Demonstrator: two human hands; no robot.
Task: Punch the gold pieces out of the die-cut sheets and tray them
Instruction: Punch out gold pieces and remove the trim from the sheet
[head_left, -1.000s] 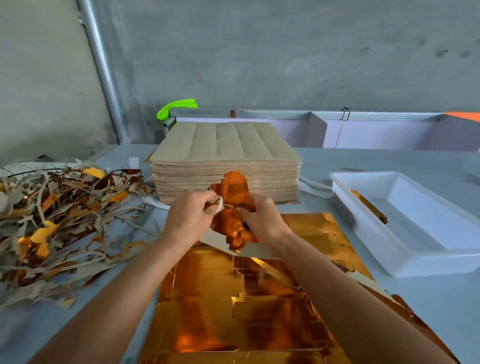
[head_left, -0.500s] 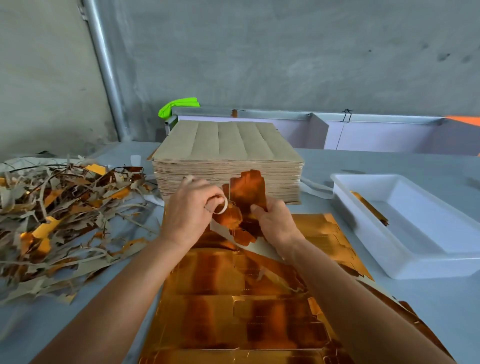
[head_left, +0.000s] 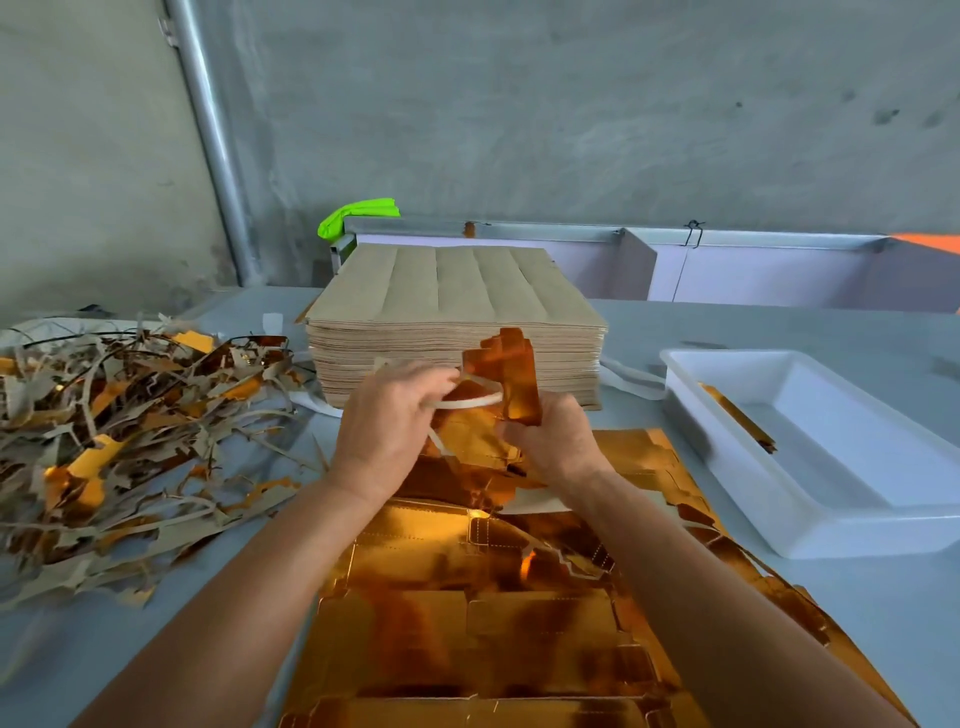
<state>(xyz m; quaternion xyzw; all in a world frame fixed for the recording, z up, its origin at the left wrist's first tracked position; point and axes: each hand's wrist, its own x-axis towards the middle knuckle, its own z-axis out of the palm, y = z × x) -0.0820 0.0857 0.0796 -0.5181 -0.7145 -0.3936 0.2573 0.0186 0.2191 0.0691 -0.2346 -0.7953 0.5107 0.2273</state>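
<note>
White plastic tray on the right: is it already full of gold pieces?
No, the white plastic tray holds only one thin gold strip along its left wall.

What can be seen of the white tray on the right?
The white tray is a shallow rectangular tub, plastic by its look, with a flat rim and sloped walls. It sits flat on the grey table, angled away to the right of the gold sheets. Only one narrow gold strip lies inside, along its left wall. No hand touches it.
</note>
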